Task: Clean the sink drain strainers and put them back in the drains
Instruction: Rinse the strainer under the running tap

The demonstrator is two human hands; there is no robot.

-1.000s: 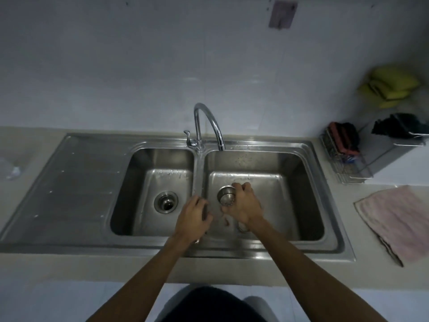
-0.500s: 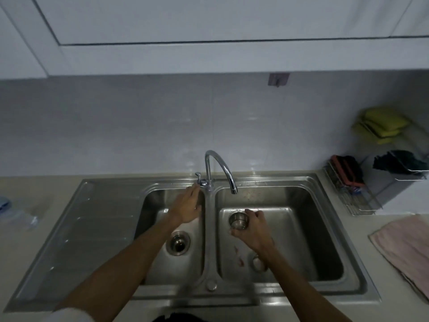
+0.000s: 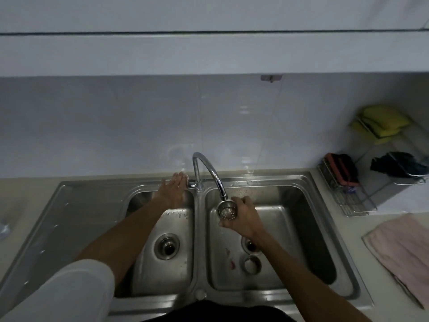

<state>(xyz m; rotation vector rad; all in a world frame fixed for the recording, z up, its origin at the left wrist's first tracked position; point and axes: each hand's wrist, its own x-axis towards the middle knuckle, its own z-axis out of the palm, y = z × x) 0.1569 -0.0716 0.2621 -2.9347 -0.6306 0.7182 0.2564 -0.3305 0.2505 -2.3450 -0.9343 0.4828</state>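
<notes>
My right hand (image 3: 243, 217) grips a metal drain strainer (image 3: 227, 211) tipped on its side just under the faucet spout (image 3: 222, 194), over the right basin. My left hand (image 3: 173, 190) reaches with straight fingers to the faucet handle (image 3: 190, 184) at the back of the sink divider. A second strainer (image 3: 251, 264) lies on the right basin floor, near that basin's open drain (image 3: 250, 246), which my right forearm partly covers. The left basin's drain (image 3: 167, 246) is in plain view. No water shows at the spout.
A double steel sink (image 3: 92, 205) has a draining board on the left. Small red scraps (image 3: 231, 263) lie on the right basin floor. A wire rack (image 3: 348, 198) with sponges and cloths stands at the back right, and a pink cloth (image 3: 404, 249) lies on the counter.
My left hand moved from the left basin up to the faucet handle. My right hand lifted the strainer and tipped it under the spout. The view tilted upward.
</notes>
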